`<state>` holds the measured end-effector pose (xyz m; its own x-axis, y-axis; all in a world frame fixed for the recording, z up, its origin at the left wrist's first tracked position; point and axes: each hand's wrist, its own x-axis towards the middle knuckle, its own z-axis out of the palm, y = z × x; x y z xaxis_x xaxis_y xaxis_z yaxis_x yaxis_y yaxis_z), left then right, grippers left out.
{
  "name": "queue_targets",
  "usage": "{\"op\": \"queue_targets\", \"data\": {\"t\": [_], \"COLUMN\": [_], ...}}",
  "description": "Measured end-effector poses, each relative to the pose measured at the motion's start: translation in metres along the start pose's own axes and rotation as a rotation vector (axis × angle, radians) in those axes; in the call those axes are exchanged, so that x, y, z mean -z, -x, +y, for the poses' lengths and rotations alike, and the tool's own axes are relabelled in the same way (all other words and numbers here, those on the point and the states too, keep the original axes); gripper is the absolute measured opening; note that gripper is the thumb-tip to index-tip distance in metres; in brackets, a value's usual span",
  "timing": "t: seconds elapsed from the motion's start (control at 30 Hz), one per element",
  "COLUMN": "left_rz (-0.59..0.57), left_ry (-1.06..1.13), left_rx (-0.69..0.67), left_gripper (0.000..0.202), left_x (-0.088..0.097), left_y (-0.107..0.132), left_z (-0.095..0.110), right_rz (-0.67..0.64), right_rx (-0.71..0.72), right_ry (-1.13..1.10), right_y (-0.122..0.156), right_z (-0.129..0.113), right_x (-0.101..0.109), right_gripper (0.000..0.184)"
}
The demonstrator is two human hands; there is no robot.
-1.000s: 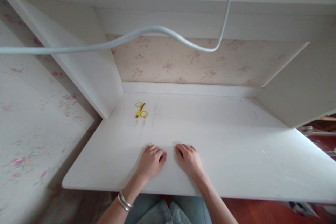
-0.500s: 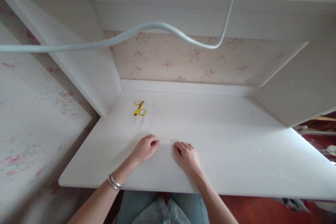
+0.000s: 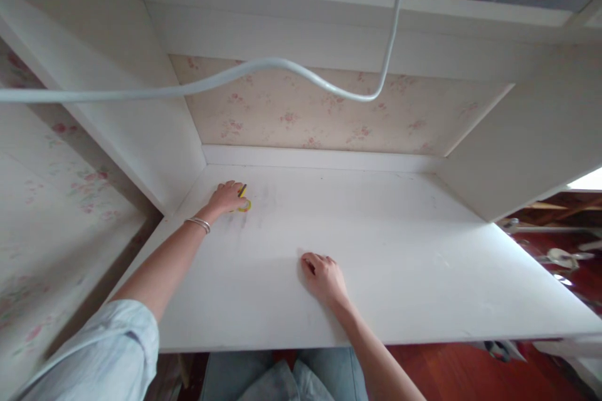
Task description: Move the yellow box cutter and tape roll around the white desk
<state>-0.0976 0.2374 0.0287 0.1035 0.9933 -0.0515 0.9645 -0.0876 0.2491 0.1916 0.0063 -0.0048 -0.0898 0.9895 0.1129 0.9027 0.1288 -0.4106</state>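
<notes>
My left hand [image 3: 227, 198] is over the left rear part of the white desk [image 3: 376, 263], fingers and thumb apart. Between thumb and fingers shows the dark end of a slim yellow-and-black tool [image 3: 242, 191], which looks like a utility knife. Just under the thumb, part of a yellow ring [image 3: 246, 206], perhaps a small tape roll, is visible. A second yellow ring seen earlier is hidden by this hand. Whether the fingers touch the knife I cannot tell. My right hand [image 3: 324, 276] rests on the desk near the front middle, its fingers curled in with nothing seen in them.
A white cable or tube [image 3: 273, 64] crosses the view above the desk. White side panels [image 3: 489, 150] and a shelf [image 3: 235, 25] enclose the desk, with floral wallpaper [image 3: 301, 106] behind. Various items lie on the red floor [image 3: 433, 369] at right.
My left hand has moved forward and left from the desk's middle, opening over the yellow-and-black knife and rings. My right hand stays put. The view has shifted slightly.
</notes>
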Motion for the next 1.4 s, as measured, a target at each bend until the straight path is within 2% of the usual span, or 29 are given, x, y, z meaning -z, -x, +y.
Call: {"op": "queue_targets", "data": {"t": [0.2, 0.4, 0.57, 0.73, 0.83, 0.93, 1.03, 1.13, 1.23, 1.3, 1.4], "left_rz": [-0.061, -0.030, -0.001, 0.064, 0.127, 0.153, 0.162, 0.137, 0.105, 0.101, 0.113], "left_ry": [-0.104, -0.029, 0.012, 0.040, 0.084, 0.127, 0.171, 0.217, 0.275, 0.308, 0.291], "left_rx": [-0.075, -0.069, -0.016, -0.058, -0.081, -0.111, -0.143, -0.171, -0.222, -0.262, -0.273], "left_gripper": [0.035, 0.036, 0.036, 0.029, 0.026, 0.022, 0.021, 0.021, 0.020, 0.018, 0.023], "left_x": [-0.016, -0.021, -0.032, -0.049, -0.060, -0.067, -0.073, -0.078, -0.080, -0.080, -0.076], "left_y": [-0.017, 0.001, 0.050, 0.121, 0.158, 0.184, 0.196, 0.199, 0.200, 0.200, 0.200], "left_z": [-0.013, -0.002, 0.035, 0.095, 0.133, 0.164, 0.188, 0.204, 0.211, 0.207, 0.190], "right_rz": [-0.005, 0.009, 0.030, 0.056, 0.071, 0.065, 0.021, 0.014, 0.040, 0.064, 0.095], "right_rx": [-0.027, 0.000, 0.030, 0.033, 0.021, 0.075, 0.119, 0.113, 0.101, 0.078, 0.035], "right_ry": [0.013, 0.005, -0.009, -0.119, -0.193, -0.160, -0.089, -0.041, -0.003, 0.018, 0.028], "right_y": [-0.001, 0.000, 0.005, 0.008, 0.008, 0.015, 0.027, 0.038, 0.042, 0.040, 0.034], "right_z": [0.000, 0.001, 0.001, 0.004, 0.008, 0.019, 0.036, 0.054, 0.069, 0.076, 0.081], "right_x": [0.001, 0.001, 0.000, 0.002, 0.010, 0.022, 0.031, 0.034, 0.035, 0.035, 0.034], "right_gripper": [0.022, 0.023, 0.023, 0.024, 0.024, 0.033, 0.044, 0.037, 0.028, 0.025, 0.023]}}
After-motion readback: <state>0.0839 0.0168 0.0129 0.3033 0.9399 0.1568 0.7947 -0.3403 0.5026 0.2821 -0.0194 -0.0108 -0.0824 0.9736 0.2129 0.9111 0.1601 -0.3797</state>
